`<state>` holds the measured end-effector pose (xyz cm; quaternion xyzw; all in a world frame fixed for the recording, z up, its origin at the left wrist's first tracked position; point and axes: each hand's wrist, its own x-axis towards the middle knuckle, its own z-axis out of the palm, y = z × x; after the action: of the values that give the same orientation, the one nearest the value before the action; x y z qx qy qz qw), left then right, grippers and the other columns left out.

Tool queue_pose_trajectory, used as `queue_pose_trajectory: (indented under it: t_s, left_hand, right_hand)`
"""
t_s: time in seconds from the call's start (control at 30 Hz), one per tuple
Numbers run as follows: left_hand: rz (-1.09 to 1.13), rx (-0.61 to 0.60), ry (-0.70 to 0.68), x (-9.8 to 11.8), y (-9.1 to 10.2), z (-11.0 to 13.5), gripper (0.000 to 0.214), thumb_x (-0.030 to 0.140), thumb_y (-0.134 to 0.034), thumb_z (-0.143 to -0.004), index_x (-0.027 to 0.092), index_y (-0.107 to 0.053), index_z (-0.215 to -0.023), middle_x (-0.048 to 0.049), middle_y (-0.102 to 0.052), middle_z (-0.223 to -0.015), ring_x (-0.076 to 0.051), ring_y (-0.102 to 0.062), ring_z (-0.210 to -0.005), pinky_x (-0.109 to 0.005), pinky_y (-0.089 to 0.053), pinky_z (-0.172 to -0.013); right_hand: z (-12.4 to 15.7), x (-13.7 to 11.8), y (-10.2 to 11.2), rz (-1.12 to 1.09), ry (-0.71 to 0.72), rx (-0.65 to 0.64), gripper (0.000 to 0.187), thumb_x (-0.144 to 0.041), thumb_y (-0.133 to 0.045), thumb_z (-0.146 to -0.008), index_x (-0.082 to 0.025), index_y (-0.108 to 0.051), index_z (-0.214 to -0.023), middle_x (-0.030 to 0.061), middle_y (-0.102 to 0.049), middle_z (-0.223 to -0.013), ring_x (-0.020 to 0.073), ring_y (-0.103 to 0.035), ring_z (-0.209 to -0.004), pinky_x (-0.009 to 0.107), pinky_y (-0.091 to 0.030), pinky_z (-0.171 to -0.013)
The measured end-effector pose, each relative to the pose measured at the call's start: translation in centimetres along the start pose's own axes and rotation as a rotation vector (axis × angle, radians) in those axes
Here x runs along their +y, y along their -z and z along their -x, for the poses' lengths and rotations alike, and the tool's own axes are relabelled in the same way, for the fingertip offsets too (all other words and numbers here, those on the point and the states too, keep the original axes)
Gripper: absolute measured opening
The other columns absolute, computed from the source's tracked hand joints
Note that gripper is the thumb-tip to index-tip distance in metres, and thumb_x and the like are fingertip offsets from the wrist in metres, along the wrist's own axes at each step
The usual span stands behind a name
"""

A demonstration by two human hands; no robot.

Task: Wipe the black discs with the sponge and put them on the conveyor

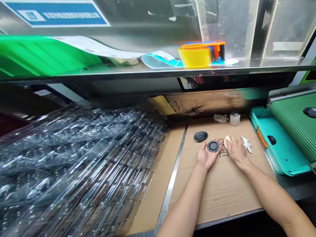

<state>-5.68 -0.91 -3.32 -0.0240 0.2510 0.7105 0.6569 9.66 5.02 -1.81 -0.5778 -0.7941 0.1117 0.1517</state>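
Note:
My left hand [206,157] lies palm up over the cardboard sheet [222,191] and holds a round black disc [213,146] in its fingers. Right beside it, my right hand [235,152] is closed on a small cream-coloured pad [227,142], which sits close to the disc's right edge. A short stack of similar black discs [200,136] rests on the cardboard just beyond my left hand.
A big stack of clear plastic trays [74,171] fills the left. A teal tray [278,154] holding one black disc [271,140] and a green conveyor belt [293,128] are at the right. A small white bottle [234,119], a crumpled white scrap [246,144], and yellow tape [195,56] on the shelf are also in view.

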Motion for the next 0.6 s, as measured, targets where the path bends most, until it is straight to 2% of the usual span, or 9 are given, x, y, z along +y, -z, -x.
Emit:
queue_pose_trajectory:
  t_s: [0.2, 0.3, 0.5, 0.6]
  left_hand:
    - [0.153, -0.025, -0.015, 1.3, -0.5, 0.9, 0.046, 0.021, -0.035, -0.099, 0.006, -0.054, -0.139, -0.0242, -0.063, -0.135, -0.036, -0.061, -0.129, -0.049, -0.062, -0.092]
    - [0.146, -0.027, -0.011, 1.5, -1.1, 1.3, 0.048, 0.029, -0.036, -0.104, 0.007, -0.050, -0.144, -0.0251, -0.064, -0.133, -0.033, -0.063, -0.126, -0.043, -0.064, -0.089]
    - [0.180, -0.057, 0.063, 1.5, -1.7, 1.8, 0.060, 0.047, -0.032, -0.106, 0.003, -0.047, -0.144, -0.0278, -0.058, -0.139, -0.029, -0.062, -0.128, -0.021, -0.064, -0.075]
    - [0.190, -0.059, 0.073, 1.5, -1.7, 1.9, 0.062, 0.049, -0.032, -0.106, 0.003, -0.047, -0.143, -0.0282, -0.057, -0.140, -0.029, -0.064, -0.126, -0.020, -0.063, -0.071]
  right_hand:
    - [0.5, -0.4, 0.0, 0.074, 0.036, -0.104, 0.040, -0.046, -0.032, -0.108, -0.026, -0.056, -0.132, 0.0078, -0.076, -0.107, 0.0235, -0.071, -0.096, 0.030, -0.043, -0.077]
    - [0.3, -0.5, 0.2, 0.110, 0.036, -0.122, 0.042, -0.047, -0.030, -0.108, -0.024, -0.056, -0.132, 0.0095, -0.075, -0.107, 0.0234, -0.071, -0.095, 0.031, -0.043, -0.078]
    - [0.2, -0.3, -0.1, 0.122, 0.054, -0.094, 0.043, -0.047, -0.030, -0.108, -0.023, -0.056, -0.133, 0.0101, -0.075, -0.108, 0.0230, -0.070, -0.095, 0.030, -0.041, -0.080]
    - [0.1, -0.2, -0.4, 0.112, 0.061, -0.075, 0.042, -0.047, -0.032, -0.108, -0.025, -0.056, -0.133, 0.0085, -0.075, -0.108, 0.0235, -0.070, -0.094, 0.030, -0.041, -0.078]
